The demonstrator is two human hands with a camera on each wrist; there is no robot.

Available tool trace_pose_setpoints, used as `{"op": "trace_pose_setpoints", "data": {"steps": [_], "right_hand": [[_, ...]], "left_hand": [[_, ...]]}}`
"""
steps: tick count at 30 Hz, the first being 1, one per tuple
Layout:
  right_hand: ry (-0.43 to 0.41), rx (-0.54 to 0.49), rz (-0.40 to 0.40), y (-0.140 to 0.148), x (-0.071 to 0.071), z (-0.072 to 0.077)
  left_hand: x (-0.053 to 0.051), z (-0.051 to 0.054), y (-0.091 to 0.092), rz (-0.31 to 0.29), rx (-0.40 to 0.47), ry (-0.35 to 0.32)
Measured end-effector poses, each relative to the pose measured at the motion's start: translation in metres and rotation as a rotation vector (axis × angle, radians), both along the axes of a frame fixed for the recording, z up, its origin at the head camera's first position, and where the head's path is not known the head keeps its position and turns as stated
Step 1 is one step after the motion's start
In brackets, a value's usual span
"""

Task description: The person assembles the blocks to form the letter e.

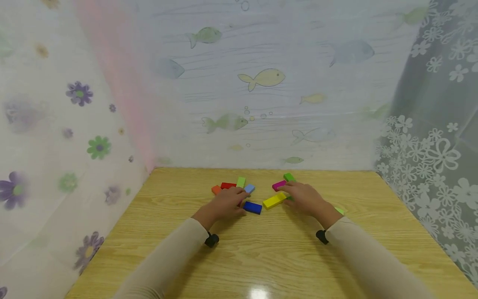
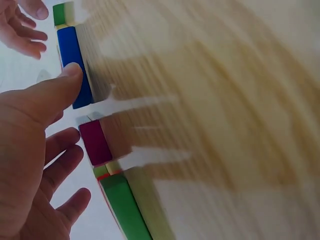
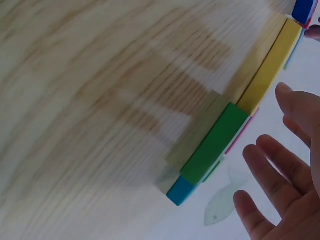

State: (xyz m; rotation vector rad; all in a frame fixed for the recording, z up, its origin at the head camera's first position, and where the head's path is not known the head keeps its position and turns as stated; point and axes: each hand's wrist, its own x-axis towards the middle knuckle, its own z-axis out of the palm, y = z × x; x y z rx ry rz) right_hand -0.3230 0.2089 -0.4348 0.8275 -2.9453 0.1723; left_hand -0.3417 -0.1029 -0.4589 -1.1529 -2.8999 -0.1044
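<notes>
Over the left group of blocks, the left hand (image 1: 225, 203) (image 2: 30, 150) has its fingers loosely spread. Its thumb tip overlaps the blue block (image 1: 252, 207) (image 2: 70, 55) in the left wrist view; contact is unclear. A magenta block (image 2: 96, 142) and a green block (image 2: 125, 207) lie beside its fingers. The right hand (image 1: 306, 199) (image 3: 292, 170) has parted, relaxed fingers beside the yellow block (image 1: 274, 200) (image 3: 270, 65) and a green block (image 3: 215, 145). Neither hand visibly grips a block. The right fingers partly cover blocks in the head view.
Red (image 1: 228, 186), orange (image 1: 216, 190), light green (image 1: 240, 182) and light blue (image 1: 249, 189) blocks lie by the left hand. Magenta (image 1: 279, 185) and green (image 1: 289, 177) ones lie behind the right. The wooden table (image 1: 239, 257) meets a fish-patterned curtain (image 1: 224, 95).
</notes>
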Motion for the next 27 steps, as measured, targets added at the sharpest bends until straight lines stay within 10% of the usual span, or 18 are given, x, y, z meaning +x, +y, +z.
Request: {"op": "trace_pose_setpoints", "data": {"steps": [27], "right_hand": [[-0.051,0.034,0.012,-0.015,-0.013,-0.01]], "left_hand": [[0.006,0.001,0.009,0.024,0.018,-0.008]]}}
